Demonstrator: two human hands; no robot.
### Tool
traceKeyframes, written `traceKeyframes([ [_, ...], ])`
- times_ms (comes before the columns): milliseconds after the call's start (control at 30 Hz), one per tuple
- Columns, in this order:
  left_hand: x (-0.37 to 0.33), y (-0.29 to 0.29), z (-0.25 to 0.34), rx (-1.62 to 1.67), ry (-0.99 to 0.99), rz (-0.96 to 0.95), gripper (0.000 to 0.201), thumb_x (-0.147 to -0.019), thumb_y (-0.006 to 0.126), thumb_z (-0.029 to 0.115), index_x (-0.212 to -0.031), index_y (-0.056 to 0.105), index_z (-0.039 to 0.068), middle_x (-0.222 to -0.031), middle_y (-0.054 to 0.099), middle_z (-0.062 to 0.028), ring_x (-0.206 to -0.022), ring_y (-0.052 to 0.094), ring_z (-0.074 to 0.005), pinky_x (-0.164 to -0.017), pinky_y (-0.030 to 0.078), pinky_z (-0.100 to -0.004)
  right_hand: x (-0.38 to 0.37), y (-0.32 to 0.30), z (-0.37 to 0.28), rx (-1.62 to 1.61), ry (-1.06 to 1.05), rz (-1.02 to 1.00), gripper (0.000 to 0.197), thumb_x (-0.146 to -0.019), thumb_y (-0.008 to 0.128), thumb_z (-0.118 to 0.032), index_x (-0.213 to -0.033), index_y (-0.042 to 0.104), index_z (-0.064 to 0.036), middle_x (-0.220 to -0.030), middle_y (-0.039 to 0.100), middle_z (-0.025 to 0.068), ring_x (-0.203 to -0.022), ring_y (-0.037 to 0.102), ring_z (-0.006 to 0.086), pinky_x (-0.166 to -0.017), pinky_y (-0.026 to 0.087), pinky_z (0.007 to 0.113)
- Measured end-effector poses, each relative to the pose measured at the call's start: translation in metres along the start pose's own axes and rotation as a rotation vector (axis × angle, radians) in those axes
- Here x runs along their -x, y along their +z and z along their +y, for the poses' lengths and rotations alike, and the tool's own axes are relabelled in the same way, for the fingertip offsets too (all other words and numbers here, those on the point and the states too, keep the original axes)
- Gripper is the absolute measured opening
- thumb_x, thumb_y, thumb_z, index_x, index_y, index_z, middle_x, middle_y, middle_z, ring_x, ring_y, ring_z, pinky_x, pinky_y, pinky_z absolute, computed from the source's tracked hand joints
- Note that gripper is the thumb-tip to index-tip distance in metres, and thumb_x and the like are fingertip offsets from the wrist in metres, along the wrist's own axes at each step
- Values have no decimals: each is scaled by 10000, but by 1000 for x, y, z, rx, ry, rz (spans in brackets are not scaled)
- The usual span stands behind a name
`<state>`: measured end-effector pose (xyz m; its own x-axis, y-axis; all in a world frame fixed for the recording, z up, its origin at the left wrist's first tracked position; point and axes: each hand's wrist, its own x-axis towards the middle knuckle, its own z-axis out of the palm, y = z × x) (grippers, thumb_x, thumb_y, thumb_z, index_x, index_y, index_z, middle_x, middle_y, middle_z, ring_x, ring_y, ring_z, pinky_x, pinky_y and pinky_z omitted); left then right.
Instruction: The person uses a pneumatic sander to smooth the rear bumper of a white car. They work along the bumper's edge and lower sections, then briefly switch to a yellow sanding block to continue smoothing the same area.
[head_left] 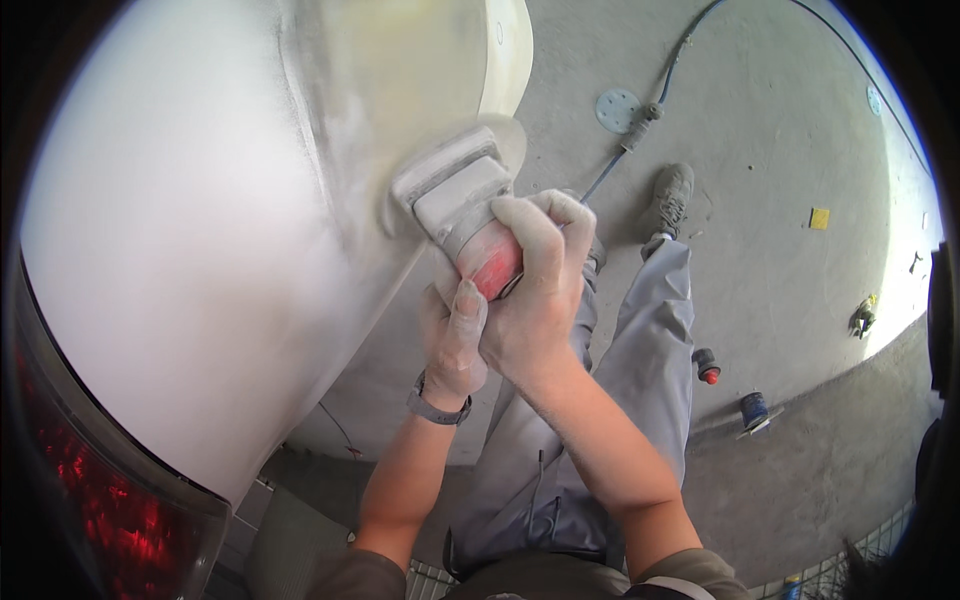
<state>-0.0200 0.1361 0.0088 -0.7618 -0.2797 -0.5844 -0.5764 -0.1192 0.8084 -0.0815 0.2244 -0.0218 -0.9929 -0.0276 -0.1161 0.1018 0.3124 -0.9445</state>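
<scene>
Grey sander at panel edge, left hand, right hand, grip closed around it, broad floor rightward.

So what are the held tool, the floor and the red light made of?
Held tool: perhaps plastic or metal; its dusty, dull surface hides which. Floor: probably concrete, matt, mottled grey. Red light: likely glossy plastic, translucent with bright glints.

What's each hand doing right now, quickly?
Left hand: closed, holding the red-and-grey sander.
Right hand: closed, holding the same sander.
</scene>
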Motion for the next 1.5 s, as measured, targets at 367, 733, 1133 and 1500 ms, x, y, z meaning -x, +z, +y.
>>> traceKeyframes([
  [367,52,-61,-35,-189,-29,65,922,-1023,546,677,-1564,407,-56,-1504,552,-195,-1401,545,-284,-1137,453,-421,78,38,-7,-64,62,-15,611,-668,853,-113,-1256,688,-140,-1255,518,178,-989,671,349,-717,621,418],
  [733,11,67,-9,331,100,266,650,-1163,284,496,-1641,286,56,-1614,423,-133,-1464,460,-243,-1207,403,-398,-55,-42,-43,302,-432,-327,401,-766,808,-211,-1151,694,-215,-1105,561,100,-714,636,247,-599,545,376],
  [1133,38,57,-85,-216,129,415,674,-1106,389,524,-1620,270,104,-1624,379,-136,-1457,462,-256,-1183,439,-426,-34,-29,-31,380,-559,-347,534,-587,858,-270,-1107,738,-250,-1143,602,98,-732,636,228,-596,543,345],
  [1500,32,60,-56,331,86,363,653,-1126,329,537,-1620,295,111,-1619,401,-135,-1453,471,-260,-1173,445,-418,-39,-34,-37,377,-567,-321,583,-535,886,-235,-1099,740,-224,-1168,598,116,-781,659,245,-618,552,364],
])
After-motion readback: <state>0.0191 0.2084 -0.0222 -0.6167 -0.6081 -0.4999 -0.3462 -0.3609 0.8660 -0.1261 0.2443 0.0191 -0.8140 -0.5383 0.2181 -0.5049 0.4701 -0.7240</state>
